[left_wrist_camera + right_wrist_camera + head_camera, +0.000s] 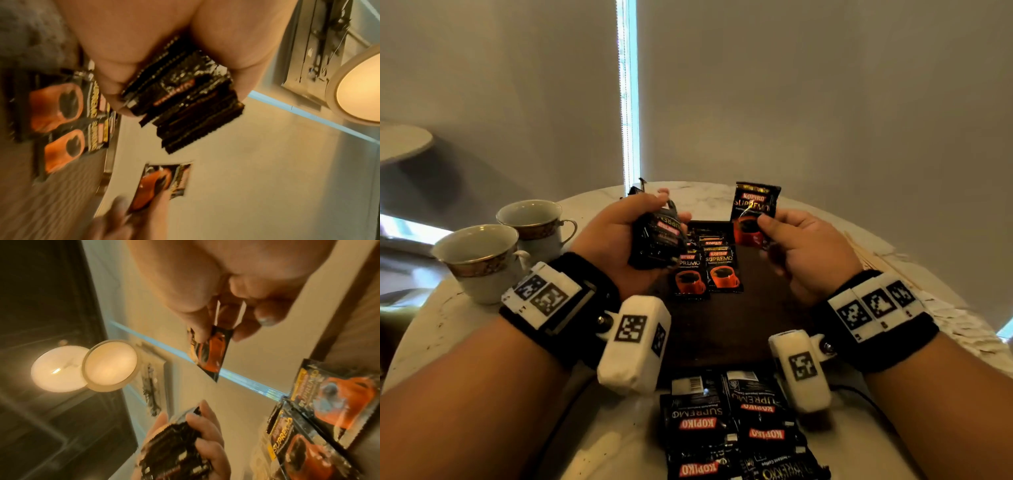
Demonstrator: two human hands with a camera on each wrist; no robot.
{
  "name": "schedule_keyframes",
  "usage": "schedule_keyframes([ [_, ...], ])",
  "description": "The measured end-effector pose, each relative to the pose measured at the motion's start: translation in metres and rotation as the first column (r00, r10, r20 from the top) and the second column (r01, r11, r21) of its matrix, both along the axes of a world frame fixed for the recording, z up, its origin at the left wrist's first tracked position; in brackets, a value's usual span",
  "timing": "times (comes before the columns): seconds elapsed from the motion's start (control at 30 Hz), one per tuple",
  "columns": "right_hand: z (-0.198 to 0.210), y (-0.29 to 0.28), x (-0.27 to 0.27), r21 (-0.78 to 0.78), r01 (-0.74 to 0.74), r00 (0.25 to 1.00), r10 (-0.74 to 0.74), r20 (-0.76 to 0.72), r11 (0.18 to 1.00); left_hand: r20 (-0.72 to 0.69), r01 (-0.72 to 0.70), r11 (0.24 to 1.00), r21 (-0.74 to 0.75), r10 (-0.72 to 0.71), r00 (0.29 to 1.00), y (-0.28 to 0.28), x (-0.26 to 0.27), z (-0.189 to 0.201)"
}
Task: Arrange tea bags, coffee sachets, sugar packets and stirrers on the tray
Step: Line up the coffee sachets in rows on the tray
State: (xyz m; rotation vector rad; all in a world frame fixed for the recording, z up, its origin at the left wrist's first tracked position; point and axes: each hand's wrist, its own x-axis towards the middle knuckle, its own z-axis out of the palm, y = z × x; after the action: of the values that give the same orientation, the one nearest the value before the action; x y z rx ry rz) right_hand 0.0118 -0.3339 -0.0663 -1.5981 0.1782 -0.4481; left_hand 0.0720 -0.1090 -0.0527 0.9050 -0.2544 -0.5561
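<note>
My left hand point(619, 236) grips a stack of black coffee sachets point(657, 236) point(185, 100) above the left part of a dark wooden tray point(739, 318). My right hand point(801, 246) pinches one black and red coffee sachet point(753, 212) point(211, 350) upright between thumb and fingers over the tray's far right. Several coffee sachets point(709, 267) lie in overlapping rows on the tray's far half. More coffee sachets point(736, 428) lie loose on the white table near me, in front of the tray.
Two gold-rimmed teacups point(479, 260) point(534, 222) stand on the round marble table point(448, 322) at the left. Wooden stirrers point(873, 260) and white packets point(962, 329) lie at the table's right edge. A wall rises close behind.
</note>
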Motion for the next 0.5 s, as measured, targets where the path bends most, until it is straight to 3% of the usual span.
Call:
schedule_keyframes([
  [0.13, -0.009, -0.012, 0.007, 0.155, -0.106, 0.952, 0.145, -0.270, 0.982, -0.009, -0.043, 0.994, 0.100, 0.045, 0.999, 0.008, 0.008, 0.002],
  [0.23, -0.009, -0.013, 0.006, 0.190, -0.199, 0.868, 0.263, -0.420, 0.961, -0.035, -0.023, 0.972, 0.235, 0.033, 0.999, 0.009, 0.015, -0.004],
  [0.37, -0.009, -0.017, 0.007, 0.188, -0.319, 0.764, 0.370, -0.529, 0.929, -0.042, 0.025, 0.919, 0.394, -0.009, 0.999, 0.009, 0.017, -0.009],
  [0.5, -0.010, -0.020, 0.008, 0.171, -0.316, 0.741, 0.355, -0.570, 0.933, -0.031, 0.028, 0.899, 0.437, -0.016, 0.999, 0.008, 0.016, -0.009],
])
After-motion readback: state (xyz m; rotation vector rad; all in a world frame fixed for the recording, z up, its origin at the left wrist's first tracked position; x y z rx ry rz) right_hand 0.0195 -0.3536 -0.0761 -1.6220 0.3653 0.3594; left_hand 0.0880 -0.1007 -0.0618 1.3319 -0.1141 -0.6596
